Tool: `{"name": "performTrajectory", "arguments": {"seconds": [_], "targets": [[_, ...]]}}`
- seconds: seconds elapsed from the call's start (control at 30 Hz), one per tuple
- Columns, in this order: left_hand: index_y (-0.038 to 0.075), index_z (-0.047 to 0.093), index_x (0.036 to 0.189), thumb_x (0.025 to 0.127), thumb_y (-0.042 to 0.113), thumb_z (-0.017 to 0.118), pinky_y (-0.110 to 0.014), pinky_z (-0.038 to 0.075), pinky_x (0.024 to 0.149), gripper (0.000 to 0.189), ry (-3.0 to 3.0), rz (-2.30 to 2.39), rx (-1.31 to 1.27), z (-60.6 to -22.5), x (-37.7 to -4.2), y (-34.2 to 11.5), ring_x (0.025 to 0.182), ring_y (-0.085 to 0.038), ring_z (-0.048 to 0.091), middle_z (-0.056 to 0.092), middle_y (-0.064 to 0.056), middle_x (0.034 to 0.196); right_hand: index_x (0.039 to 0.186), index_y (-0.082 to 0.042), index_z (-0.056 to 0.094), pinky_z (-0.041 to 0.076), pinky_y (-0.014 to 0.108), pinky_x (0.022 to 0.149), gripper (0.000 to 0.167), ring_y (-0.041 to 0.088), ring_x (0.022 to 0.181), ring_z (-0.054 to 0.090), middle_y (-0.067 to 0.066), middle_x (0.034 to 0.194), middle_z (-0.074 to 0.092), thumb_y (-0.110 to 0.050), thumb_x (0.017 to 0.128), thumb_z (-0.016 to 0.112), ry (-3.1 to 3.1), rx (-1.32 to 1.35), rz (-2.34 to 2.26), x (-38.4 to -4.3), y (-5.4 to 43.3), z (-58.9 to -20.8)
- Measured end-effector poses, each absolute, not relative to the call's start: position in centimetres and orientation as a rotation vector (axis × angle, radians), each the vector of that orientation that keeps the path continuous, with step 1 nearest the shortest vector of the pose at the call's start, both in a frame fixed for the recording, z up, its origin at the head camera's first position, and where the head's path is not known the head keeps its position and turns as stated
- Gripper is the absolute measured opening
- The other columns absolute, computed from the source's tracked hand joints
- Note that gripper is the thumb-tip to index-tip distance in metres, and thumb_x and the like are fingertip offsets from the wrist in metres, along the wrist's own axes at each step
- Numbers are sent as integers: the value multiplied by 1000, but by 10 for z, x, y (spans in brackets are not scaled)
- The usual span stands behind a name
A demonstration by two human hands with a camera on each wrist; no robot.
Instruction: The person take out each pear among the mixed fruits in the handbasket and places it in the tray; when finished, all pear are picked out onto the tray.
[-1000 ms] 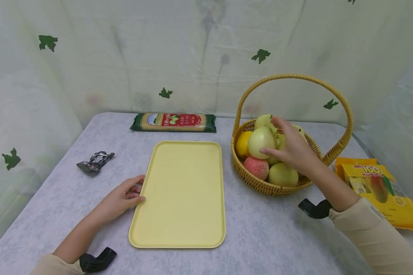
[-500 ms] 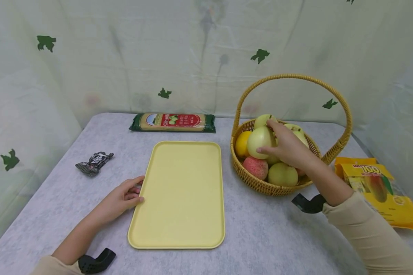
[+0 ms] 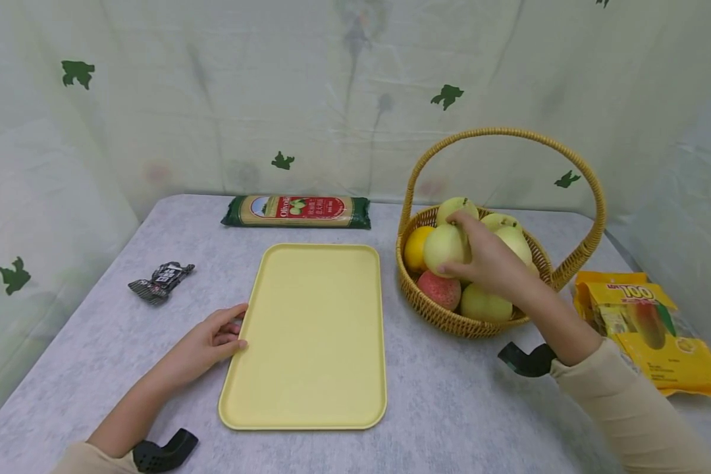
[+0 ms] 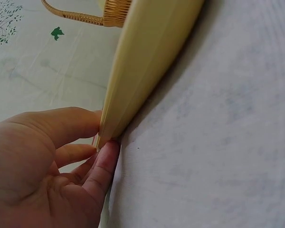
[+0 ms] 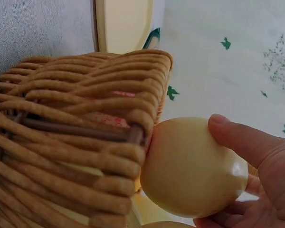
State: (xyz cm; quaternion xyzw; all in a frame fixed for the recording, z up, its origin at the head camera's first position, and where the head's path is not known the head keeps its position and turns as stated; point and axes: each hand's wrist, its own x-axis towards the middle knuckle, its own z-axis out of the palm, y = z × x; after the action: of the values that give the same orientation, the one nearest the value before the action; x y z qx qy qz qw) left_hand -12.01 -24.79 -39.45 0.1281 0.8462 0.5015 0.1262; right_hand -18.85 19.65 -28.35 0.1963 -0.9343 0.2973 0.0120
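My left hand (image 3: 198, 352) is at the left edge of a pale yellow rectangular tray (image 3: 308, 336). In the left wrist view, its thumb lies on the rim and a finger reaches the outer wall beneath. On the right, a wicker basket (image 3: 450, 324) with a tall handle holds fruit. My right hand (image 3: 488, 257) grips a round pale green fruit (image 3: 443, 249) at the top of the pile, thumb on the near side. The right wrist view shows the same fruit (image 5: 187, 166) between thumb and fingers, beside the basket wall; some fingertips are hidden behind it.
Around the held fruit sit an orange (image 3: 417, 249), a reddish-pink fruit (image 3: 440, 291) and several green ones. A spaghetti packet (image 3: 296, 211) lies behind the tray. A small black wrapped packet (image 3: 162, 283) is at left, and a yellow mango-print bag (image 3: 654, 336) at right.
My right hand has moved slightly left and down onto the pale green fruit, and its fingers have closed round it. The left hand and tray have stayed in place.
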Motion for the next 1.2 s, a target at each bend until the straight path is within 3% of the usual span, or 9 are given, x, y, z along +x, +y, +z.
{"name": "performTrajectory", "arguments": {"seconds": [0.53, 0.73, 0.9, 1.2], "targets": [[1, 28, 140, 85, 15, 63, -20, 45, 71, 66, 2470, 1463, 372, -399, -122, -249, 91, -16, 46, 35, -17, 127, 132, -1, 35, 36, 43, 90, 81, 22, 113, 40, 10, 129, 40, -15, 66, 81, -2590, 728, 1178, -171, 180, -295], [0, 28, 139, 85, 12, 63, -20, 46, 71, 66, 2448, 1492, 377, -396, -121, -250, 91, -16, 47, 35, -19, 128, 132, -6, 36, 43, 35, 85, 78, 15, 113, 42, 2, 129, 40, -11, 67, 79, -2418, 815, 1427, -165, 141, -286], [0, 28, 140, 85, 13, 63, -21, 46, 72, 66, 2437, 1493, 367, -397, -120, -252, 93, -17, 48, 33, -20, 129, 130, -7, 40, 36, 38, 94, 74, 15, 113, 41, 4, 126, 42, -14, 68, 79, -2351, 892, 1454, -178, 97, -294], [-1, 28, 139, 86, 12, 62, -21, 46, 73, 65, 2422, 1519, 391, -400, -121, -252, 93, -17, 49, 34, -20, 129, 131, -11, 41, 42, 36, 86, 75, 18, 111, 41, 5, 130, 41, -17, 68, 80, -2491, 789, 1499, -225, 37, -346]]}}
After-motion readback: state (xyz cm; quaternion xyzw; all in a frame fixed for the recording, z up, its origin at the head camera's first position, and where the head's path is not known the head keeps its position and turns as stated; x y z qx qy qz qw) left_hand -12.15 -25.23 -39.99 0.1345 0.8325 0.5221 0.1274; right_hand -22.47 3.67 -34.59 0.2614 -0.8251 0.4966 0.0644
